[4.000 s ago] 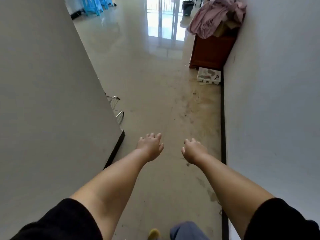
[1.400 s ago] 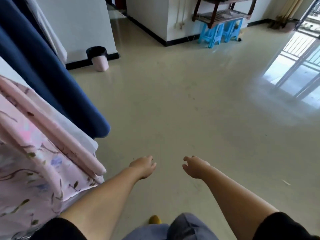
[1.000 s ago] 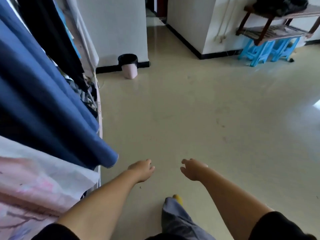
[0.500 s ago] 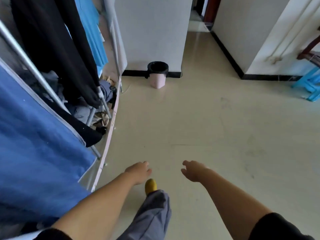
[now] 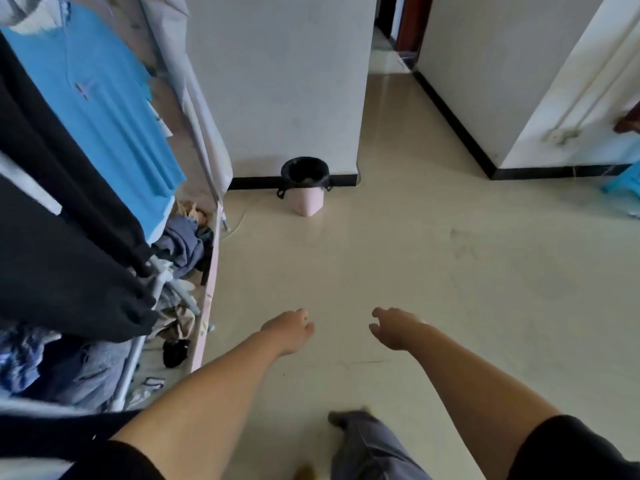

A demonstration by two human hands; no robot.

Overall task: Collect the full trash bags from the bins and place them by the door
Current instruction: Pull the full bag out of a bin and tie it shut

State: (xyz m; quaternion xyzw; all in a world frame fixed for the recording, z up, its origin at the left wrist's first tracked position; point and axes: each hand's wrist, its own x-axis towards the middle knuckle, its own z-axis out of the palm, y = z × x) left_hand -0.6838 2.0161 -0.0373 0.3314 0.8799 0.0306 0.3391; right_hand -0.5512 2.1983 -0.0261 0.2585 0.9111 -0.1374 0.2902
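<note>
Both bare arms reach forward and down over the cream floor [image 5: 433,258], palms turned toward each other — the left hand [image 5: 289,329] and right hand [image 5: 394,327] hang apart with fingers loosely curled, holding nothing. Well ahead of them the small pink bin [image 5: 309,200] stands on the floor against the base of the white wall [image 5: 284,81], its black trash bag [image 5: 304,173] folded over the rim with the handles drooping outside. Left of the bin stands a clothes rack [image 5: 207,140] hung with a blue shirt [image 5: 100,109] and dark garments.
</note>
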